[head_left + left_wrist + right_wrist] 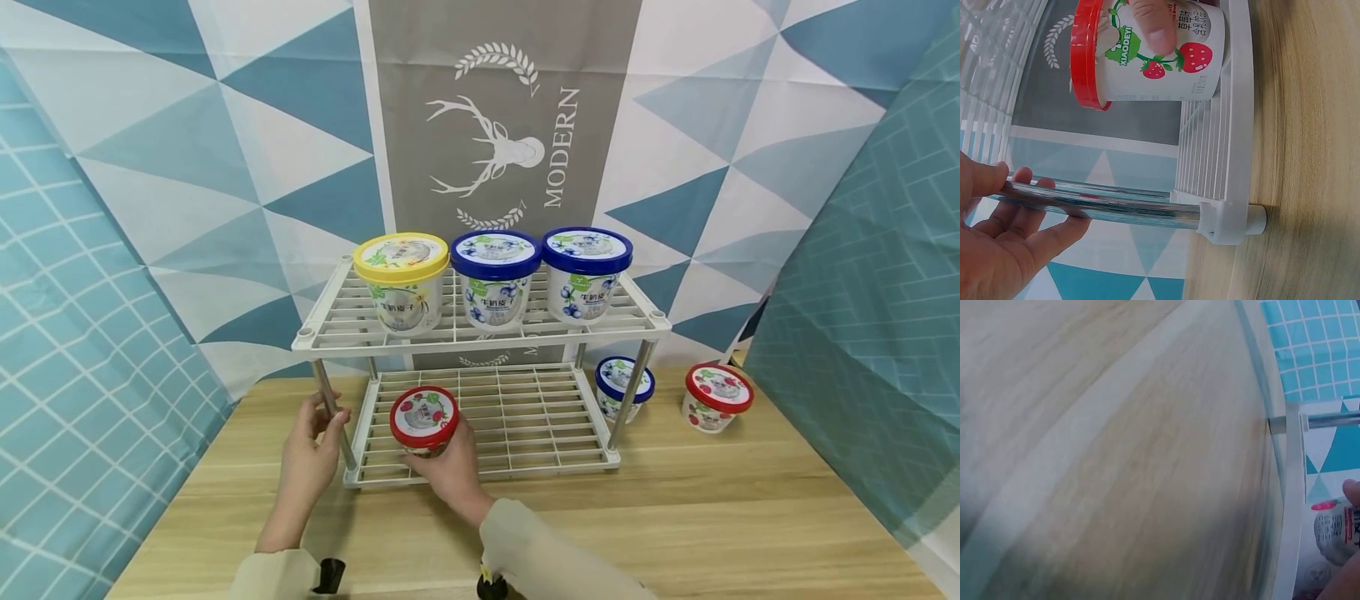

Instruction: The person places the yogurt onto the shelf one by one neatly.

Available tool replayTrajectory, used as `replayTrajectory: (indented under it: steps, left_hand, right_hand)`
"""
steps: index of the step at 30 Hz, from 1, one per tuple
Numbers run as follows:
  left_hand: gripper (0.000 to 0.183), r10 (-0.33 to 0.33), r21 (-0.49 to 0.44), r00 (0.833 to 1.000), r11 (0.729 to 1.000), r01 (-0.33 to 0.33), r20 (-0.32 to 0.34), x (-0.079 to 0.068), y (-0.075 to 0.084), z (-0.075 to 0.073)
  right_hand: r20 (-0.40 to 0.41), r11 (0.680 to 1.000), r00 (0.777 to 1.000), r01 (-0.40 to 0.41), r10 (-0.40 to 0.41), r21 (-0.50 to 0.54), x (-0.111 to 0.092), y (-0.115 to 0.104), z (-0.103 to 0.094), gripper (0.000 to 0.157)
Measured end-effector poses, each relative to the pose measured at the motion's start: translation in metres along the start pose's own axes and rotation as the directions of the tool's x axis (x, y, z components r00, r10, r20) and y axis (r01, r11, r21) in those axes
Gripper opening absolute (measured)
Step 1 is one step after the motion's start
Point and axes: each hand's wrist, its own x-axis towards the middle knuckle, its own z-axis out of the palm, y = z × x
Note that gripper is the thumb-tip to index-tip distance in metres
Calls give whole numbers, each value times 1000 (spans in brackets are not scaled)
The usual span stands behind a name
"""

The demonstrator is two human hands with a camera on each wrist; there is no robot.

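On the lower tier of a white two-tier rack [525,477] stands a tub with a red lid [424,415] and strawberry pictures. My right hand [452,471] grips this tub from its right side, thumb across the front. In the left wrist view the same red-lidded tub [1160,78] appears sideways, its base at the shelf slats. My left hand [313,442] holds the rack's front left metal post [334,412], fingers and thumb curled round it. Only part of the right hand [1344,581] shows in the right wrist view.
The upper tier bears a yellow-lidded tub [402,283] and two blue-lidded tubs, one in the middle [495,279] and one at right [587,275]. Right of the rack, on the wooden table [712,517], stand a blue-lidded tub [622,387] and a red-lidded tub [716,398]. Patterned cloth hangs behind.
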Motion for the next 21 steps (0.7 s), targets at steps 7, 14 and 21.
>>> replayTrajectory:
  steps: [7,14,21]
  left_hand:
    - [29,-6,2,1000,1000,6,11,0,0,0]
    - [29,-9,9,1000,1000,8,10,0,0,0]
    - [28,10,20,1000,1000,-9,-10,0,0,1]
  right_hand:
    - [31,1000,999,-16,17,-11,1,5,-5,84]
    - [38,1000,999,-3,4,-17,1,5,-6,84]
    - [67,1000,998,16,-15,-9,1,5,-14,94]
